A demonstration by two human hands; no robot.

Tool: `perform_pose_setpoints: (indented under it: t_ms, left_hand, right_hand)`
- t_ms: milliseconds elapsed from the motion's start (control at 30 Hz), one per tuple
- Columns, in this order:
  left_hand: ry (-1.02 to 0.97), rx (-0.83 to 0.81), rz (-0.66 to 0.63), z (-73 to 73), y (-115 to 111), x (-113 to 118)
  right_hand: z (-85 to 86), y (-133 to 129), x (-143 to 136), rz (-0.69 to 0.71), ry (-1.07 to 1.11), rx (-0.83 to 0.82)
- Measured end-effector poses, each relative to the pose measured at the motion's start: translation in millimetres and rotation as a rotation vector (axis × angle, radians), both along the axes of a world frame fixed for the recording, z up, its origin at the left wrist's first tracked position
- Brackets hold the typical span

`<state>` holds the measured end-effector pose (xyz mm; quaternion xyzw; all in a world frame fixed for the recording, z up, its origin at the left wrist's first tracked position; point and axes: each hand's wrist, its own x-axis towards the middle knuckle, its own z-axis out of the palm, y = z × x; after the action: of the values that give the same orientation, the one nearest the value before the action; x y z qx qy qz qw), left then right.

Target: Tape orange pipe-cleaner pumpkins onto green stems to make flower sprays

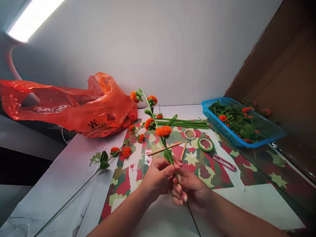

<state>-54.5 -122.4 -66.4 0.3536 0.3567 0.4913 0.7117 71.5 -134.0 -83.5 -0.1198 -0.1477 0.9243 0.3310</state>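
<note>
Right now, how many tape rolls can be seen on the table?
2: the green roll, nearer the blue basket; the white roll, behind and left. Others may be hidden.

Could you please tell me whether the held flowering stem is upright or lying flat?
Upright but tilted: the flowering stem slants up from the left hand and right hand, flowers uppermost.

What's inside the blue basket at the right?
The blue basket holds a tangle of green leaves with several orange flowers among them. Whatever lies beneath that top layer is covered, so I can't tell.
</note>
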Motion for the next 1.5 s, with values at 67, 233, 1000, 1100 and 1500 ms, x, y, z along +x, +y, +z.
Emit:
perform_pose_setpoints:
  t_ms: [67, 233, 1000, 1100, 1500]
  left_hand:
    - [-0.029, -0.033, -0.018, 1.1, -1, 0]
    - [-0.092, -0.032, -0.017, 4.4, -2, -2]
    - [-0.189, -0.102, -0.103, -2.2, -2, 3]
    - [-0.126, -0.092, -0.084, -1.1, -1, 2]
    - [-0.119, -0.090, -0.111, -0.8, -2, 2]
  right_hand:
    - [-1.8, 0, 0, -0.047, -0.051, 0.025]
    - [-1.4, 1, 1, -0.062, -0.084, 0.043]
    - [-0.2, 5, 2, -0.192, -0.276, 0.142]
    - [1.6, 6, 4, -0.200, -0.306, 0.143]
    - [5.4, 7, 5, -0.166, -0.231, 0.074]
